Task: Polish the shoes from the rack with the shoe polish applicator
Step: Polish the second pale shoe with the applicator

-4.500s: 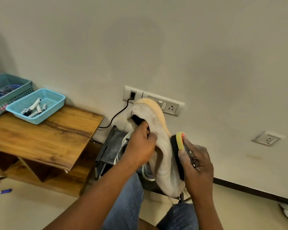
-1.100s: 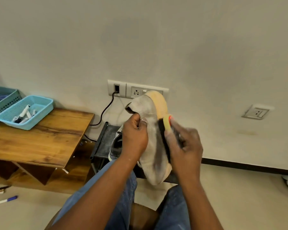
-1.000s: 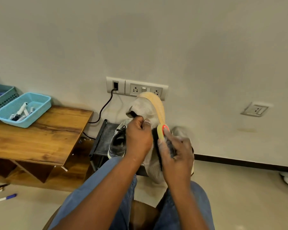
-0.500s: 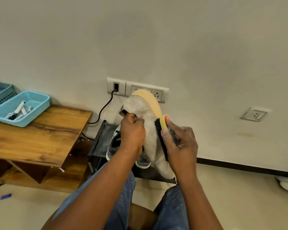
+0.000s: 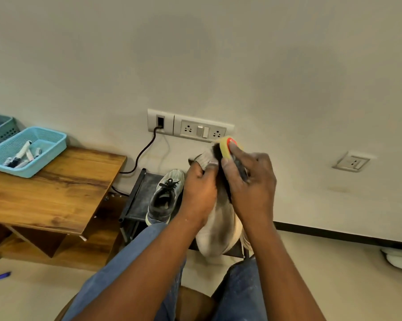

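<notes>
Centre frame: left hand (image 5: pixel 198 193) fingers curled, gripping the collar of one beige shoe (image 5: pixel 218 230) held toe-down. Right hand (image 5: pixel 250 184) fingers wrapped round one applicator (image 5: pixel 226 148), yellow with red cap, pressed at the shoe's upper end. One grey sneaker (image 5: pixel 164 198) sits on one black rack (image 5: pixel 137 198) just left. Two blue baskets (image 5: pixel 26 149) on one wooden table (image 5: pixel 56 188), left side.

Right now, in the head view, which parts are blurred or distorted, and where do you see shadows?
Head view: the applicator and the right hand are smeared by motion; the grey shoe on the rack is sharper. The skirting line curves from the wide-angle lens. Light is soft, without glare; a faint shadow lies beside the cable.
</notes>
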